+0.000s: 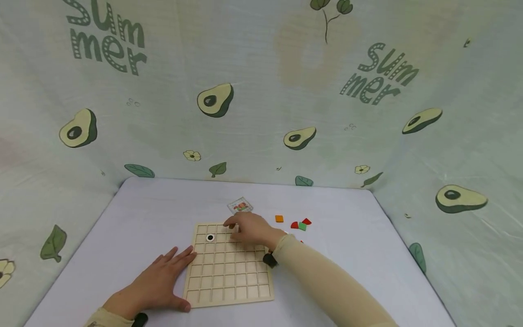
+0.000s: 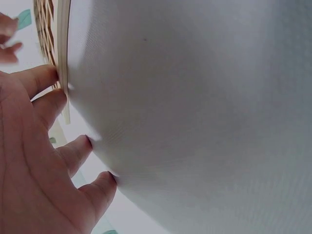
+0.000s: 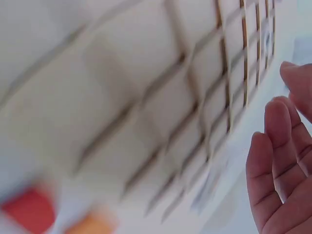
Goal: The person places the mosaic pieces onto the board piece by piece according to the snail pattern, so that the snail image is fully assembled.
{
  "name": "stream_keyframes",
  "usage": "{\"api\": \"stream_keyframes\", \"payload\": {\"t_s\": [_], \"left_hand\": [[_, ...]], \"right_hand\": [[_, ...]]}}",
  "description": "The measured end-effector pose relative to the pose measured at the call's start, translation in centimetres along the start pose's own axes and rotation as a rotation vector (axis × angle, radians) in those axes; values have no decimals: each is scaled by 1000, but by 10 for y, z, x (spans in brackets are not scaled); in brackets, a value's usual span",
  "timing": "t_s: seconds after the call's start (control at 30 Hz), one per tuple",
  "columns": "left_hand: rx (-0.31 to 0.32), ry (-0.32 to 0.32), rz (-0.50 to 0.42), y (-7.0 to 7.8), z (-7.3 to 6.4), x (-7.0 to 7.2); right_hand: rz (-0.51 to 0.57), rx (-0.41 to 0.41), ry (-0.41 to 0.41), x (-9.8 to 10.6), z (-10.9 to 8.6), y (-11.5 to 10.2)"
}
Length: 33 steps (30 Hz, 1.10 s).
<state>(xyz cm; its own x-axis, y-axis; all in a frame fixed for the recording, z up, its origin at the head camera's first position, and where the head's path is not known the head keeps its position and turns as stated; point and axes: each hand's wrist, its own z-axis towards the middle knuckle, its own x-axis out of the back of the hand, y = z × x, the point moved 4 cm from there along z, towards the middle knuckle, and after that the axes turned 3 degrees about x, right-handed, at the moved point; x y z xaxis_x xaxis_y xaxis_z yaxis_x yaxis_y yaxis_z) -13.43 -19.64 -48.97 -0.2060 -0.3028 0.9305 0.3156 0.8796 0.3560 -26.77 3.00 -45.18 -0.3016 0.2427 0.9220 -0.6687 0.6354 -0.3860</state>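
A pale wooden grid board (image 1: 218,270) lies on the table. In one of its upper left cells sits a white tile with a black dot (image 1: 210,237). My left hand (image 1: 161,281) is spread flat along the board's left side; in the left wrist view two fingertips (image 2: 46,78) press against its edge and the other fingers rest on the cloth. My right hand (image 1: 251,228) hovers over the board's upper rows, thumb and fingers apart. Seen from the right wrist, the fingers (image 3: 278,124) are relaxed and slightly bent, with nothing visible between them.
Beyond the board's top edge lies a picture card (image 1: 240,205). To its right are an orange square (image 1: 279,219), red pieces (image 1: 307,221) and a green piece (image 1: 302,226), some partly hidden by the right arm. Printed cloth walls (image 1: 261,113) enclose the table's back and sides.
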Motion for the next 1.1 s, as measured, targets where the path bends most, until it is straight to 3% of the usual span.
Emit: {"api": "stream_keyframes", "payload": {"t_s": [0.23, 0.4, 0.5, 0.7, 1.1], "left_hand": [[16, 3, 7, -2, 0, 0], [52, -24, -8, -2, -1, -2], [49, -30, -11, -2, -1, -3], [33, -11, 1, -3, 0, -3], [28, -3, -12, -1, -1, -1]], "right_hand": [[78, -141, 56, 36, -61, 59], [168, -273, 68, 33, -103, 101], [178, -309, 60, 24, -120, 118], [194, -296, 86, 18, -127, 131], [213, -279, 76, 12, -118, 128]]}}
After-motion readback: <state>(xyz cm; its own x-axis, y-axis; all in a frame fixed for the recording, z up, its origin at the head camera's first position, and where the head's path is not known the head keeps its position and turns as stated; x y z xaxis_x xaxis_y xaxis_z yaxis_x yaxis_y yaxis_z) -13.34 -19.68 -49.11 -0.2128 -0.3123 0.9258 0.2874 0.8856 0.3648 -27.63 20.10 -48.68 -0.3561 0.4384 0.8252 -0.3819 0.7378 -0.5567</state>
